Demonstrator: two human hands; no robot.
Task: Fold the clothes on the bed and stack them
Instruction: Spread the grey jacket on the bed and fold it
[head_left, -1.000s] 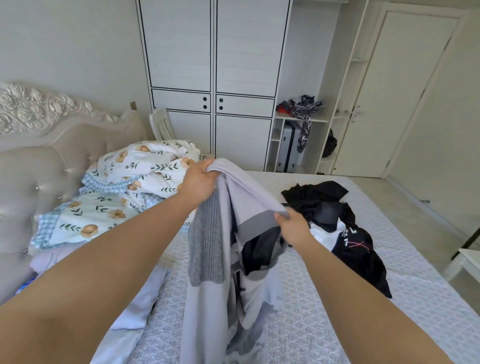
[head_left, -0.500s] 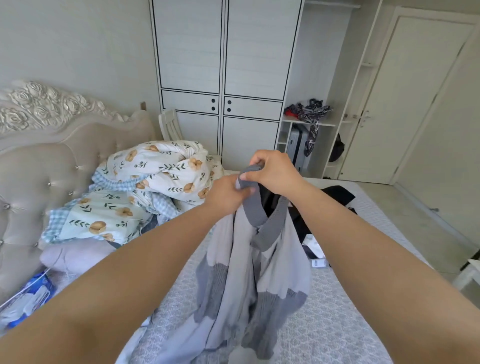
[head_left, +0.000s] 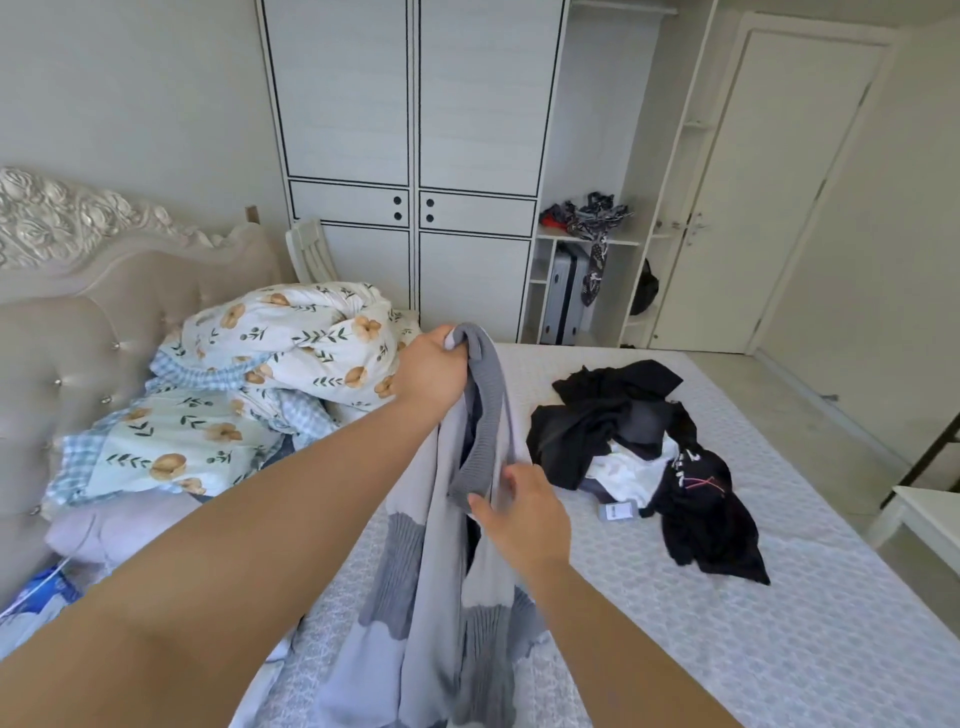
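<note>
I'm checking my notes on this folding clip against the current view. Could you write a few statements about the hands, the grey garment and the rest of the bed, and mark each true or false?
1. The left hand grips the grey garment at its ribbed collar. True.
2. The grey garment lies folded flat on the bed. False: it hangs unfolded from the left hand.
3. The dark clothes pile lies right of the garment. True.
4. The right hand holds a black shirt. False: its fingers pinch the grey garment's edge.
5. The floral duvet is heaped near the headboard. True.

White wardrobe (head_left: 413, 171) on far wall; closed door (head_left: 769, 197) right; tufted headboard (head_left: 78, 312) left; daylight.
</note>
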